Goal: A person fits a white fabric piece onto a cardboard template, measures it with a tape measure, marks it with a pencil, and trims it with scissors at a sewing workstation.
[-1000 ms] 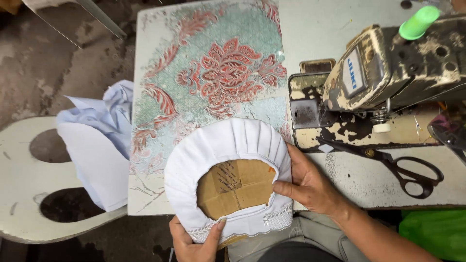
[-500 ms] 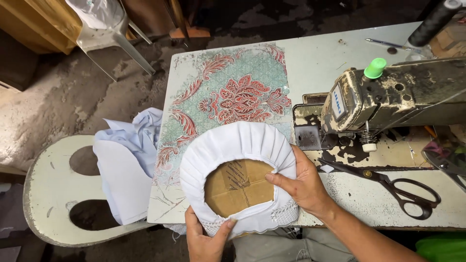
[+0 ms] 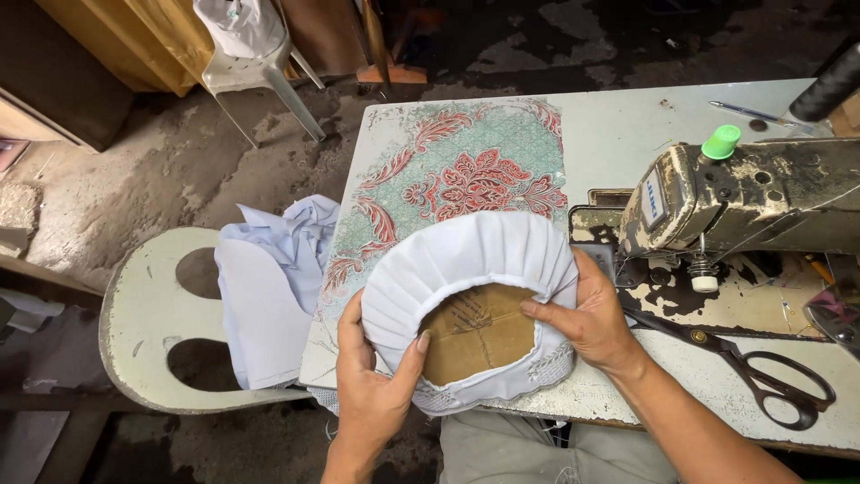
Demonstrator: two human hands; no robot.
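Note:
A round white pleated cloth cap (image 3: pixel 466 260) lies open side up on the sewing table, with a brown cardboard disc (image 3: pixel 477 332) inside it and a lace band along its near rim. My left hand (image 3: pixel 376 381) grips the cap's near-left rim, thumb over the edge onto the cardboard. My right hand (image 3: pixel 587 314) holds the right rim, fingers curled inside against the cardboard.
A worn sewing machine (image 3: pixel 752 202) stands at the right, black scissors (image 3: pixel 752 367) in front of it. A red and teal patterned sheet (image 3: pixel 448 179) covers the table's left part. Pale blue cloth (image 3: pixel 269 278) lies on a white stool (image 3: pixel 143 314). A plastic chair (image 3: pixel 251 54) stands behind.
The view has shifted left and up. My left hand has moved from the cap's near edge up onto its left rim. My right hand stays on the right rim.

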